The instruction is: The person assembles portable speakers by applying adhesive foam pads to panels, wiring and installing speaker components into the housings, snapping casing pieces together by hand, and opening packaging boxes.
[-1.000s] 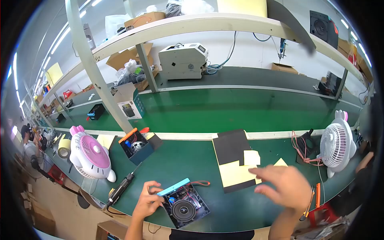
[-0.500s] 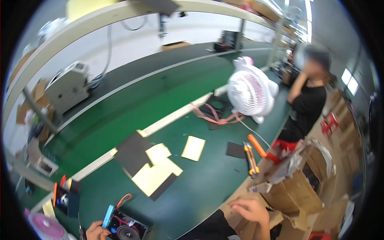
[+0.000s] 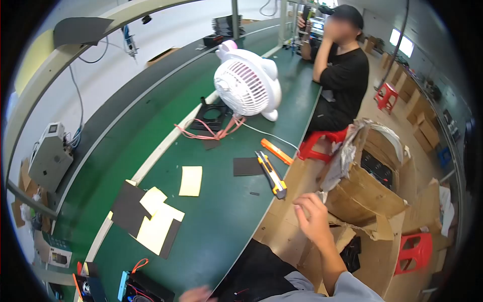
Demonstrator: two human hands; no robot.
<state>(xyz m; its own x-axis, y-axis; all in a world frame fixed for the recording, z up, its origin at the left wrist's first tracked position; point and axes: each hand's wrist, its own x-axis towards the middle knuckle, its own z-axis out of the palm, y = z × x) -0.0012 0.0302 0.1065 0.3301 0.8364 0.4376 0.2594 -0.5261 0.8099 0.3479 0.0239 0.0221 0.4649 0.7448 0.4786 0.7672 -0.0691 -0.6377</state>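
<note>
The utility knife (image 3: 270,174) is lying aslant, dark end toward my neighbour's right hand (image 3: 314,217), its digits loosely parted; the left hand (image 3: 197,295) is blurring, grip unclear.

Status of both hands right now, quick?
Left hand: blurred at picture's bottom edge; cannot tell open or closed.
Right hand: open, fingers loosely bent, nothing visible in it.

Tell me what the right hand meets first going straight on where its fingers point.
Most likely the yellow-and-black knife by the edge of the green table. Height is unclear in this view, so the right hand might pass over it.
</note>
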